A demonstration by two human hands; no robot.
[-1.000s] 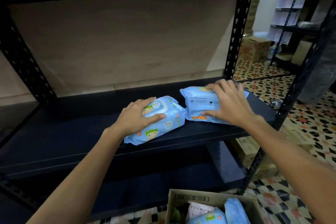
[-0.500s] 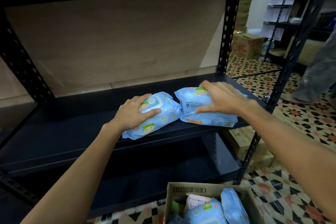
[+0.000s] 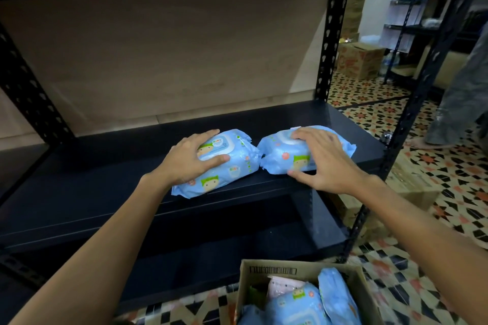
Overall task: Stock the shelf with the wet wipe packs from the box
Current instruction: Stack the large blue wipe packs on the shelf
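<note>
Two blue wet wipe packs lie side by side on the black shelf [image 3: 105, 192], near its right end, their crimped ends touching or nearly so. The left hand [image 3: 190, 161] lies over the left pack [image 3: 224, 166], fingers curved around its far side and thumb laid across the printed top just below the lid flap, so it grips the pack from above. The right hand [image 3: 324, 161] covers the right pack [image 3: 285, 155], fingers spread and curled over the white lid and far edge, thumb reaching down to the front edge by the shelf lip; it holds that pack too. Both packs rest flat with the printed faces up, the left one angled a little toward the front corner. Below, at the bottom of the view, an open cardboard box [image 3: 264, 270] sits on the patterned tile floor [image 3: 435, 219] and holds more packs [image 3: 332, 295], mostly blue and one pink-white. Behind the shelf is a plain tan backing board [image 3: 171, 55]. Farther off to the right stand another cardboard box [image 3: 359, 60] and more dark shelving [image 3: 412, 21].
</note>
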